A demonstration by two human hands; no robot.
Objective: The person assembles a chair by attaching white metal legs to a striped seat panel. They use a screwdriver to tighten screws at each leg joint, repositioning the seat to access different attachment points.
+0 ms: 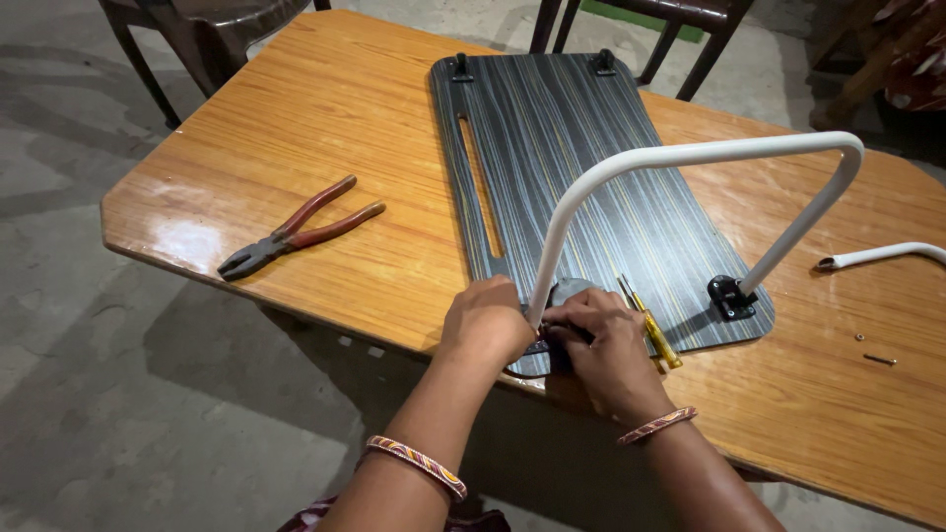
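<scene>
A dark striped board [581, 167] lies flat on a wooden table [325, 118]. A white bent tube leg [690, 156] arches up from it, its far end in a black bracket [731, 298]. My left hand [485, 320] rests on the board's near corner beside the tube's lower end. My right hand [606, 345] has its fingers closed around the fitting at that tube end; what it pinches is hidden. A yellow-handled screwdriver [652, 330] lies just right of my right hand.
Red-handled pliers [296, 232] lie on the table to the left. A second white tube [877, 256] and small loose screws [877, 359] lie at the right. Two black brackets [460, 69] sit at the board's far end. Dark chairs [197, 30] stand behind the table.
</scene>
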